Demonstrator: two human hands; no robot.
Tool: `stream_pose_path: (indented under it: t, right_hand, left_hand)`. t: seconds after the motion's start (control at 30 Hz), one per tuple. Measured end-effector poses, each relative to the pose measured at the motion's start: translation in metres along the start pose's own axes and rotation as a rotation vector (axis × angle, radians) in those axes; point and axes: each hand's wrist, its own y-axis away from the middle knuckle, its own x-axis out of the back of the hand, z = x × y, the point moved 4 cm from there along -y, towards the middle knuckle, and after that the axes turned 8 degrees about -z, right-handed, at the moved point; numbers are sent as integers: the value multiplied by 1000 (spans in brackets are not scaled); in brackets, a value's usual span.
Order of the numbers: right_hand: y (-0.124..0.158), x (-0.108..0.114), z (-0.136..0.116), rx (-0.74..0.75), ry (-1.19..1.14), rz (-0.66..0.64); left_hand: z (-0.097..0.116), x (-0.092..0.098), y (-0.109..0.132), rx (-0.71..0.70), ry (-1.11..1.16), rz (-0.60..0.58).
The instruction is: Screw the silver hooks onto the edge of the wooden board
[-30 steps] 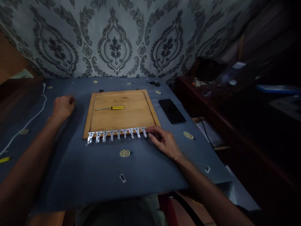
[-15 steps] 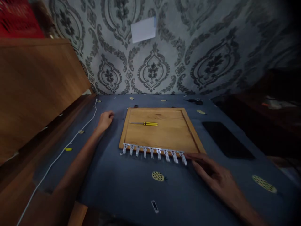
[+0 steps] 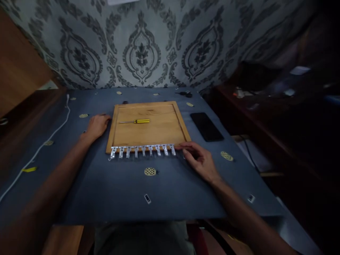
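Note:
A wooden board (image 3: pixel 148 136) with a raised frame lies flat on the cloth-covered table. On it rests a screwdriver (image 3: pixel 142 121) with a yellow and black handle, its shaft pointing left. Along the board's near edge runs a row of several shiny metal clip-like pieces (image 3: pixel 143 150), their tabs hanging toward me. My right hand (image 3: pixel 199 161) is at the near right corner, index finger on the edge beside the last metal piece, thumb apart from it and nothing visibly held. My left hand (image 3: pixel 97 126) rests on the table with curled fingers, close against the board's left side.
A black phone-like slab (image 3: pixel 206 126) lies right of the board. Dark scissors-like handles (image 3: pixel 186 94) are at the back. A white cable (image 3: pixel 57 130) with a yellow tag (image 3: pixel 29 169) runs along the left. A patterned curtain (image 3: pixel 142 49) hangs behind the blue tablecloth (image 3: pixel 119 198).
The view has turned right and down, so the table appears further left and higher. My left hand has come closer to the board's left side. My right hand stays at the near right corner.

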Motion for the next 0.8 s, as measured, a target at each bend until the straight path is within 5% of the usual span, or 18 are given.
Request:
stream_pose_path:
  t: [0.3, 0.47, 0.63, 0.8]
  right_hand:
    - [10, 6, -13, 168, 238, 142]
    - [29, -15, -52, 279, 197, 31]
    - [53, -45, -68, 233, -24, -87]
    - [74, -46, -57, 137, -172, 9]
  left_hand:
    - [15, 38, 35, 129, 241, 162]
    - [98, 57, 101, -87, 622, 194]
    - [199, 24, 156, -315, 1121, -174]
    - [225, -7, 165, -177, 1552, -511]
